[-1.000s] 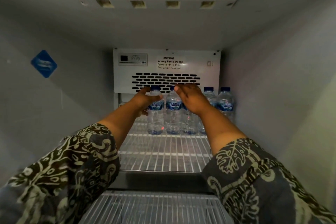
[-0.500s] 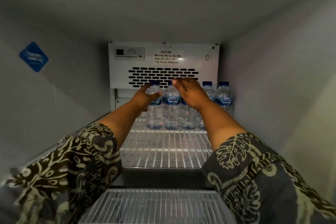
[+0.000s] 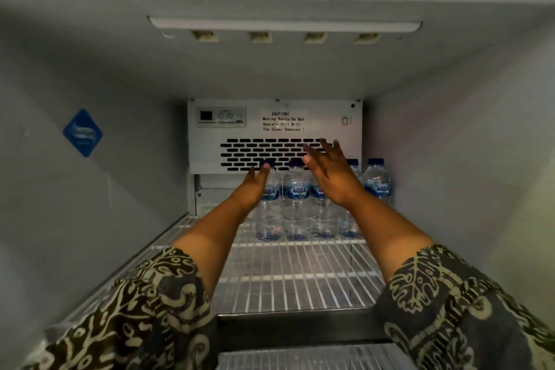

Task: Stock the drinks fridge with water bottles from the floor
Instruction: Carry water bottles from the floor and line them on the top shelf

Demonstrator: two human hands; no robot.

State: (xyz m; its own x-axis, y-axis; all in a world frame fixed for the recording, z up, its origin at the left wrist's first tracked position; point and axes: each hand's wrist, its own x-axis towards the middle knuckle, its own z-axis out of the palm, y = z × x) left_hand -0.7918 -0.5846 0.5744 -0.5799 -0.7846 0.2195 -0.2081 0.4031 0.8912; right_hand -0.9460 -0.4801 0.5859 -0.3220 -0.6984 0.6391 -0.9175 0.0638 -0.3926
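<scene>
Both released, fingers straight, gripping nothing — left hand (image 3: 255,186) just beside the end bottle (image 3: 270,210), right hand (image 3: 332,173) before the row. Water bottles (image 3: 295,204) upright at the back of the wire shelf (image 3: 300,279), straight ahead of the hands — floor out of view.

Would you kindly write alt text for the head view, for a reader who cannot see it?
The left hand and right hand, both open, are raised before a row of Aqua water bottles at the back of a wire fridge shelf, below a vented panel.
</scene>
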